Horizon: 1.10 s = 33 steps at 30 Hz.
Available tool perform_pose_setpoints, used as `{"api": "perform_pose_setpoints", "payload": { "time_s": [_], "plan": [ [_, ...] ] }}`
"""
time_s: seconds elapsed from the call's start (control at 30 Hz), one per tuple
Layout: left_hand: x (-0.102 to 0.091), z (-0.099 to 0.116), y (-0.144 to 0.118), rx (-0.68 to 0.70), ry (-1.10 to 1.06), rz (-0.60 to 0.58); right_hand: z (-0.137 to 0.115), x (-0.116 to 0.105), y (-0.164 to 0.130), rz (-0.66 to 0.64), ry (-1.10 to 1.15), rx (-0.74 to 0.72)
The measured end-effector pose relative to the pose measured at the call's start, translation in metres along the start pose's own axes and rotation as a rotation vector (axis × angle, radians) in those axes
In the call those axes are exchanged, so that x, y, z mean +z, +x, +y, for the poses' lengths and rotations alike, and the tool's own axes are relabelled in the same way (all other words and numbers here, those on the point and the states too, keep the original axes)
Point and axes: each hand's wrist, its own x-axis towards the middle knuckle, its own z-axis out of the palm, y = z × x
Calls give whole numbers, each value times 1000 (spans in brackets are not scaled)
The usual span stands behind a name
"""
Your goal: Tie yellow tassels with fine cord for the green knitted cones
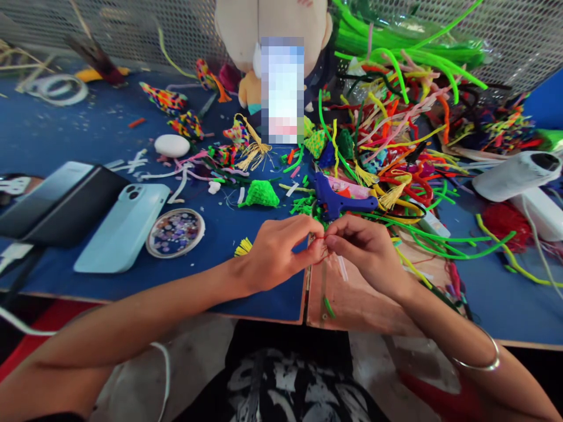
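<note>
Two hands (279,252) (372,252) pinch red thread (324,237) near one blue glue gun (344,203).

The counter (264,305) is blue, with a light brown board (365,310) at its near edge. The thread (324,237) at the fingers (347,241) is red. The glue gun (341,200) is deep blue, the phone case (121,231) pale blue, the oval piece (172,145) white. A bright green lump (263,194) is plain; a cone (162,98) is speckled orange, yellow, green and dark. Toward the far edge, one tassel (255,151) is straw yellow. The shirt (303,381) is black with white print, the bangle (493,358) silver.
</note>
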Motion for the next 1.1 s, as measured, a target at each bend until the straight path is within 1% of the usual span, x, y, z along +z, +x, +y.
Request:
{"api": "perform_pose_setpoints", "payload": {
  "time_s": [0.1,0.23,0.43,0.6,0.93,1.1],
  "plan": [
    [-1,1,1,-47,-21,-20,1,3,1,11,126,64],
    [-2,2,2,-102,-68,-46,3,5,1,18,269,111],
    [-2,1,2,-147,-128,-75,4,6,1,9,362,171],
    [-2,0,2,-131,-114,-62,4,5,2,7,405,201],
    [2,1,1,-74,-14,-11,4,6,3,35,510,218],
    [2,-2,0,13,49,34,5,5,4,39,521,223]
  ]
}}
